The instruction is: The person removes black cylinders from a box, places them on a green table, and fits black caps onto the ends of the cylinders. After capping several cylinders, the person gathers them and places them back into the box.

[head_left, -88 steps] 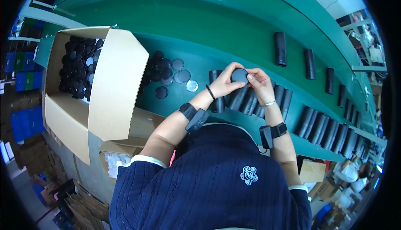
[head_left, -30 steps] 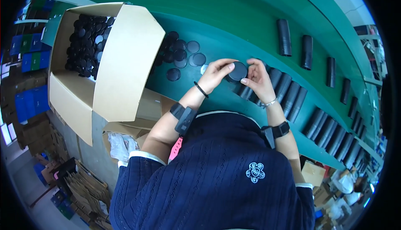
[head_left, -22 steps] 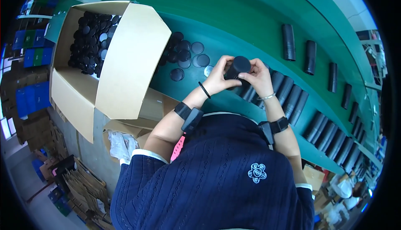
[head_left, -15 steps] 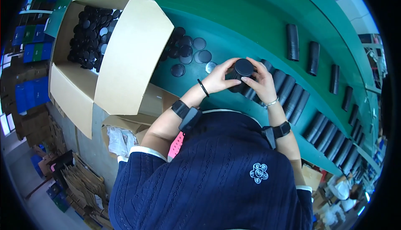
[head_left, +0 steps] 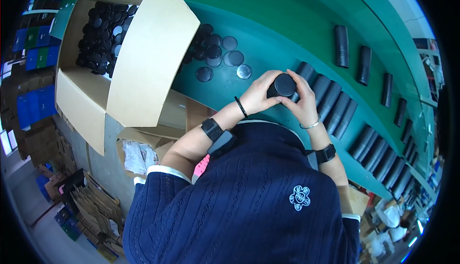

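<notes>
Both hands are wrapped round a black tube (head_left: 283,86), held end-up over the bench; its round black top faces me. My left hand (head_left: 259,91) closes on its left side, thumb near the lower rim of the top. My right hand (head_left: 304,99) grips the other side, its thumb meeting the left one at the near edge. The tube's lower part is hidden under the top and my hands. Loose black discs (head_left: 229,43) lie left of my hands, one of them shinier (head_left: 244,71). Just right of my hands lies a row of similar black tubes (head_left: 328,102).
An open cardboard box (head_left: 152,58) full of black discs (head_left: 103,34) stands at the left. More black tubes (head_left: 378,156) lie further right on the green bench (head_left: 273,46), others along its raised far side (head_left: 341,46). Below the box, a smaller carton holds clear plastic (head_left: 139,157).
Both hands and the tube have shifted slightly right and nearer to me. My fingers have moved lower around the top, and the shiny disc shows more fully.
</notes>
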Tool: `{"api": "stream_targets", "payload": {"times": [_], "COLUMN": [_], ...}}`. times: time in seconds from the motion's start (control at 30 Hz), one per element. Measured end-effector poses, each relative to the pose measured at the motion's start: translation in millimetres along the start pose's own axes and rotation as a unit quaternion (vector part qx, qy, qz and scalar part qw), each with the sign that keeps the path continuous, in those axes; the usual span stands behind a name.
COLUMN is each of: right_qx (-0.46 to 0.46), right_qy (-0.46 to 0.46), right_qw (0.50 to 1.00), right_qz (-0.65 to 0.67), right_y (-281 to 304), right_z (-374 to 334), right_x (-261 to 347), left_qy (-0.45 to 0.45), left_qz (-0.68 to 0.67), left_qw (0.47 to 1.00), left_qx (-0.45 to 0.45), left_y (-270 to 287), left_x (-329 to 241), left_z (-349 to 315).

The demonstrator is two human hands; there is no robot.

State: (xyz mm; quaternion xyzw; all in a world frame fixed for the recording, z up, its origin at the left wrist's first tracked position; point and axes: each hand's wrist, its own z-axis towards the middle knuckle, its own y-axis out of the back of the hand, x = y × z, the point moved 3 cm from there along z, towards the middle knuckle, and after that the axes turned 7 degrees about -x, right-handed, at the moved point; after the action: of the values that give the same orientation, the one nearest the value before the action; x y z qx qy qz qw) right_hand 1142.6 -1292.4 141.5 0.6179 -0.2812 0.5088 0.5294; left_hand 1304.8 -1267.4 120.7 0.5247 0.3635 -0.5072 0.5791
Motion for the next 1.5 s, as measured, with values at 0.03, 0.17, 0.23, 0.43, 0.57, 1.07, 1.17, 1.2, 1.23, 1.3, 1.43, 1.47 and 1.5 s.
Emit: {"api": "stream_targets", "payload": {"times": [0.03, 0.17, 0.23, 0.43, 0.57, 1.07, 1.17, 1.2, 1.23, 1.3, 1.43, 1.47, 1.5], "right_qx": [0.005, 0.038, 0.032, 0.037, 0.033, 0.05, 0.048, 0.045, 0.045, 0.05, 0.03, 0.033, 0.036], "right_qy": [0.015, 0.044, 0.054, 0.074, 0.063, 0.025, 0.048, 0.054, 0.054, 0.02, 0.037, 0.041, 0.05], "right_qw": [1.0, 0.998, 0.997, 0.996, 0.996, 0.998, 0.998, 0.997, 0.997, 0.999, 0.998, 0.997, 0.997], "right_qz": [-0.014, -0.029, -0.033, -0.038, -0.047, -0.006, -0.018, -0.017, -0.017, 0.001, -0.045, -0.047, -0.049], "right_y": [0, 2, 1, 2, 1, 1, -1, -2, -1, -1, -1, -4, -4], "right_z": [0, 2, 1, 0, -1, -10, -8, -8, -8, -9, -13, -15, -12], "right_x": [2, 15, 14, 17, 17, 13, 15, 16, 17, 16, 10, 11, 10], "left_qy": [0.001, -0.011, -0.007, -0.027, -0.009, 0.008, 0.027, 0.029, 0.031, 0.021, 0.03, 0.029, 0.024], "left_qz": [0.0, 0.009, 0.009, 0.019, 0.018, -0.009, -0.033, -0.032, -0.03, -0.027, 0.038, 0.037, 0.037], "left_qw": [1.0, 1.0, 1.0, 0.999, 0.999, 0.999, 0.998, 0.998, 0.998, 0.998, 0.995, 0.995, 0.996], "left_qx": [0.001, -0.005, -0.01, 0.0, -0.032, -0.048, -0.052, -0.051, -0.05, -0.051, -0.084, -0.083, -0.081], "left_y": [1, 2, 1, 2, -2, -6, -5, -4, -3, -4, -12, -12, -10], "left_x": [0, -1, -3, -4, -3, -6, -4, -6, -7, -5, -10, -11, -8], "left_z": [-1, -7, -7, -7, -9, -15, -16, -16, -16, -17, -16, -21, -21]}}
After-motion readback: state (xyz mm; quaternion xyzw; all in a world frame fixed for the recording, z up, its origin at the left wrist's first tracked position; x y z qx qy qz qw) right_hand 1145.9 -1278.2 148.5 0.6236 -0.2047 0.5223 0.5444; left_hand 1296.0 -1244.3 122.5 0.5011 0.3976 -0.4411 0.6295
